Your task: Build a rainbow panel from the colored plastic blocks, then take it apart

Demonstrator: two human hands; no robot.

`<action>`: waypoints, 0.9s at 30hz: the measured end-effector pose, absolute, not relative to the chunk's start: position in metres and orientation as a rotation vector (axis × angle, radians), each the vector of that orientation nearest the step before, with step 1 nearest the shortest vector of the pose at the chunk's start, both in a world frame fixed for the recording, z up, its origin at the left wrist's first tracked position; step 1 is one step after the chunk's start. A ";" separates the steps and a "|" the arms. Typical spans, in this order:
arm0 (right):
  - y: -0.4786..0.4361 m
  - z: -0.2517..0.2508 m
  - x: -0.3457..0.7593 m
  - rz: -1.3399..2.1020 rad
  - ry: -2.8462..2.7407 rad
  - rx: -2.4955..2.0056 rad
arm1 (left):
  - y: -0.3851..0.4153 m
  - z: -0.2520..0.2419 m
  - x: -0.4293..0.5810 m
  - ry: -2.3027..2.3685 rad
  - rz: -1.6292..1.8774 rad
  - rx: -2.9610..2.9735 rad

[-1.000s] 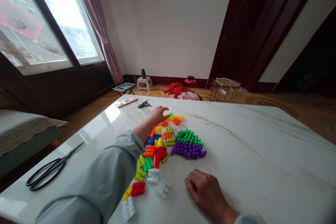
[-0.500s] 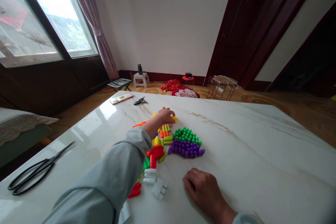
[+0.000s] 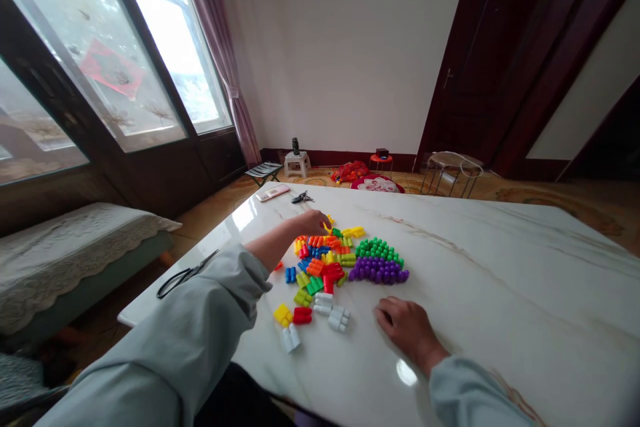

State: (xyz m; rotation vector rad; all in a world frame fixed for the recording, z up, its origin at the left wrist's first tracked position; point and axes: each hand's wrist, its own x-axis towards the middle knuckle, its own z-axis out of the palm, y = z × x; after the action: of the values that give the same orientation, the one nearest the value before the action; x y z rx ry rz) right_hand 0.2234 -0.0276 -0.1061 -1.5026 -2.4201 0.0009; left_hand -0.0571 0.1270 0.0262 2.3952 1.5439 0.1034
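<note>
The left hand (image 3: 316,221) is at the far end of the coloured blocks (image 3: 333,272) on the table (image 3: 490,307); I cannot tell whether its grip holds one. The right hand (image 3: 406,328) rests curled, contents hidden. A dipping left sleeve (image 3: 245,280) could drag blocks askew.

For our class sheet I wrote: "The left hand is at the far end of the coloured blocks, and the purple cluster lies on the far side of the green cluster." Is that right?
Not quite: the head view shows the purple cluster on the near side of the green cluster. The left hand is at the far end of the coloured blocks, as stated.
</note>
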 end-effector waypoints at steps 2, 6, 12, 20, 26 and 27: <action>-0.028 -0.104 0.221 -0.006 -2.434 -1.549 | 0.101 0.032 -0.078 1.615 0.155 2.330; -0.027 -0.088 0.213 0.056 -2.465 -1.707 | 0.052 0.026 -0.114 2.025 0.251 1.966; -0.034 -0.060 0.196 0.355 -2.473 -1.988 | 0.014 -0.001 -0.131 2.356 0.270 1.687; -0.042 -0.040 0.185 0.584 -2.264 -2.061 | 0.024 -0.032 -0.127 2.449 0.377 1.464; -0.015 -0.027 0.173 0.480 -1.928 -1.738 | 0.043 -0.037 -0.099 2.224 0.750 1.509; -0.010 -0.026 0.170 0.479 -1.856 -1.659 | 0.044 -0.035 -0.085 2.041 0.873 1.545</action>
State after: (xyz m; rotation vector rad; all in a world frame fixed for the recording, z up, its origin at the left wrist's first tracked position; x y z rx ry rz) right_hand 0.1700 -0.0101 -0.0259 -1.6593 -1.8564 0.4788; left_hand -0.0846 0.0444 -0.0346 1.5454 2.0415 0.8726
